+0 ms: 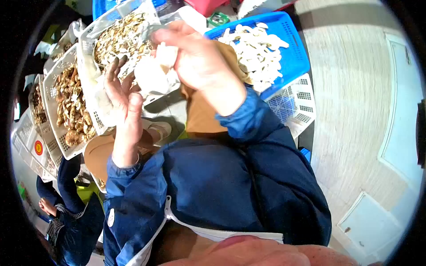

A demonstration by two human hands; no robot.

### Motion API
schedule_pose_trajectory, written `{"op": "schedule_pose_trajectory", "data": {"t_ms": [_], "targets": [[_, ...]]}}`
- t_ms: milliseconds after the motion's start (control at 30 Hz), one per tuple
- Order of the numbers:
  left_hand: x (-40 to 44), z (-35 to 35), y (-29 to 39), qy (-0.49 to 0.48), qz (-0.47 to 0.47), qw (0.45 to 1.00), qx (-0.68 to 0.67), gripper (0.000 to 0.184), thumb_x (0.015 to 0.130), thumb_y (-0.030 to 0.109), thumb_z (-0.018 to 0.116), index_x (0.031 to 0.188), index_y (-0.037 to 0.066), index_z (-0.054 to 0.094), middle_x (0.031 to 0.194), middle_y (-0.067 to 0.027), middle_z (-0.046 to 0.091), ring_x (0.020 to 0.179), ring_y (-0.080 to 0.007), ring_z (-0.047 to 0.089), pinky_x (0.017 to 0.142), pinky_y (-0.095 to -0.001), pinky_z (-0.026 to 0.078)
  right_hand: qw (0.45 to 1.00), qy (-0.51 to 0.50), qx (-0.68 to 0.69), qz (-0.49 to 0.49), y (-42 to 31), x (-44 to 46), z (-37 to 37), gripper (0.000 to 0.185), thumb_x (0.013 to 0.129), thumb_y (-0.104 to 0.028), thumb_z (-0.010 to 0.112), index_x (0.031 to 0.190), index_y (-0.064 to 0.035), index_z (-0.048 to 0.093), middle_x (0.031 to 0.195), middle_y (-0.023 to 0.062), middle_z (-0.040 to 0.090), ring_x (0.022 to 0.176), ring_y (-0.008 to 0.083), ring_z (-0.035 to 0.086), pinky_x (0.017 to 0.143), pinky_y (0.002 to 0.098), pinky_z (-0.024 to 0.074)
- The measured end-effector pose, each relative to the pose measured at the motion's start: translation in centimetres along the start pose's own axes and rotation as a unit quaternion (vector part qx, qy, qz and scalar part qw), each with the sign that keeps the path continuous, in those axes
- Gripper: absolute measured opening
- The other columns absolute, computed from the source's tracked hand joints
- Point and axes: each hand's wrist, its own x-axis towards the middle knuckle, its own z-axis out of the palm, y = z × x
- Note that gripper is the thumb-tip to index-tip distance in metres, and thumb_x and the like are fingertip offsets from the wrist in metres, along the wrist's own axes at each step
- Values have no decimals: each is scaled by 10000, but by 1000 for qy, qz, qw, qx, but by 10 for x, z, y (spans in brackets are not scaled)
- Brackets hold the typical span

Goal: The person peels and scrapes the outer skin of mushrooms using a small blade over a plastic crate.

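Note:
My right hand (pixel 197 60) is closed around a bright white lump (pixel 155 73), pale and overexposed; I cannot tell whether it is mushroom or crumpled paper. To its left is my left hand (pixel 122 95), fingers apart and fingertips darkened, holding nothing I can see. Behind the hands, a white basket (pixel 83 66) holds many sliced mushrooms (pixel 122 37). Right of my right hand, a blue basket (pixel 295 53) is heaped with white slices (pixel 257 53).
Another white basket (pixel 52 95) with whole brown mushrooms (pixel 71 106) stands at the left. Below the blue basket is a white perforated crate (pixel 304 104). A person in dark clothing (pixel 77 221) sits at the lower left. Pale flooring (pixel 346 111) lies to the right.

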Motion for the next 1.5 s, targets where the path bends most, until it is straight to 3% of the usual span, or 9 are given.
{"op": "schedule_pose_trajectory", "data": {"t_ms": [233,500,567,633,667,733,867,967,1500], "targets": [[-8,-42,-20,51,-116,989,72,530,1085,336,452,1466,-31,439,1458,-189,517,1329,-292,538,1119,-423,439,915,201,-124,-327,-187,-93,-208,59,975,-123,653,1016,-82,651,1048,72,711,971,224,673,887,418,542],[-107,-199,-37,218,-179,937,206,387,1072,213,510,1313,-70,619,1218,-132,700,1126,-184,661,982,-293,506,781,533,-223,-238,-192,-174,-477,292,861,-131,736,1120,-17,665,869,95,619,778,235,607,702,390,526],[-143,-213,-13,309,-178,899,253,368,1075,226,510,1288,-46,636,1229,-133,689,1069,-171,673,919,-277,527,496,352,-776,-163,-183,-193,-482,461,800,-135,768,1231,-15,655,927,132,692,805,239,635,749,373,534],[-183,-229,11,321,-183,849,378,318,1052,187,532,1296,14,640,1215,-113,682,1095,-155,643,939,-274,517,424,373,-817,-120,-197,-179,-522,420,796,-198,784,1172,-26,710,892,165,732,731,247,637,687,386,532],[-220,-268,-17,376,-211,866,252,333,1032,152,540,1336,31,606,1184,-104,685,1049,-166,649,939,-281,519,569,428,-687,-145,-223,-168,-615,240,939,-179,647,950,30,764,900,199,752,726,241,669,669,427,523],[-282,-297,-29,393,-325,783,356,407,974,161,604,1345,-3,575,1200,-119,677,1055,-184,640,870,-304,518,495,466,-681,-273,-219,-130,-509,198,888,-113,704,928,70,769,909,179,762,719,217,657,633,387,531],[-431,-330,-111,471,-462,681,317,258,915,195,631,1114,39,681,846,-38,671,692,-136,599,575,-311,492,735,387,-484,-275,-243,-31,-386,225,946,-132,698,1081,46,670,918,108,694,776,190,633,682,339,530],[-530,-323,-176,512,-531,583,341,350,848,261,655,1079,18,757,1021,-229,744,1008,-303,721,873,-392,545,790,251,-498,-254,-213,16,-237,240,976,-159,690,1122,18,618,925,89,677,783,159,629,697,285,513],[-439,-254,-245,396,-448,719,354,273,889,194,558,1053,36,709,956,-238,715,946,-408,684,850,-459,531,852,10,-522,47,54,106,-15,225,1012,-139,619,1196,-20,569,955,149,704,798,194,660,696,283,513]]}}
